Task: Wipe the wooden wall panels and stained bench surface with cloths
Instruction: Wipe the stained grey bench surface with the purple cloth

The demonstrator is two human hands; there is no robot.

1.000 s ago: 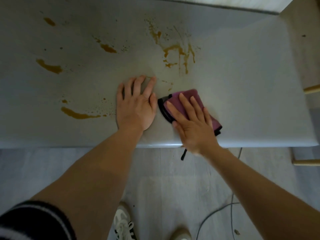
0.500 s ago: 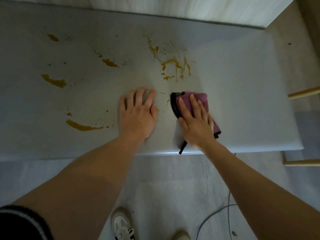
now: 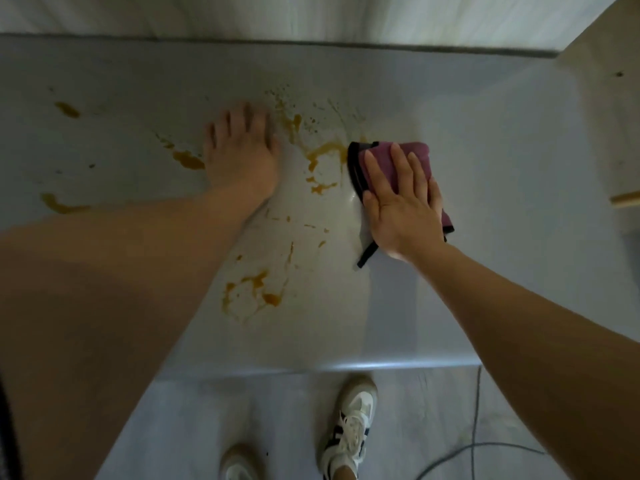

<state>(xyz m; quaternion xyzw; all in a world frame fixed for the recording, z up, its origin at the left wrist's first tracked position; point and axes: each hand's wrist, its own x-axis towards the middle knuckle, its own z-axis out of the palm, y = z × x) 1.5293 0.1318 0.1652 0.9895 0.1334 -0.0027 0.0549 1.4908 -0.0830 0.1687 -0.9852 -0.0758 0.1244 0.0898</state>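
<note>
Right hand point(image 3: 403, 206) is flat on the purple cloth point(image 3: 412, 152), fingers point(image 3: 398, 164) straight and pressing it onto the bench point(image 3: 519, 237), right beside the orange stains point(image 3: 325, 152); left hand point(image 3: 240, 157) lies open on the bench, nothing held, blurry; more splatter point(image 3: 251, 292) sits nearer the front edge; wooden wall panel point(image 3: 311, 19) behind; sneakers point(image 3: 349, 431) and a cable point(image 3: 474, 448) on the floor; no readable writing.

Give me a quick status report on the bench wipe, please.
Right hand flat on the purple cloth, pressing. Left hand open, braced on the bench. Orange stains remain just left of the cloth. Nothing in the way.
</note>
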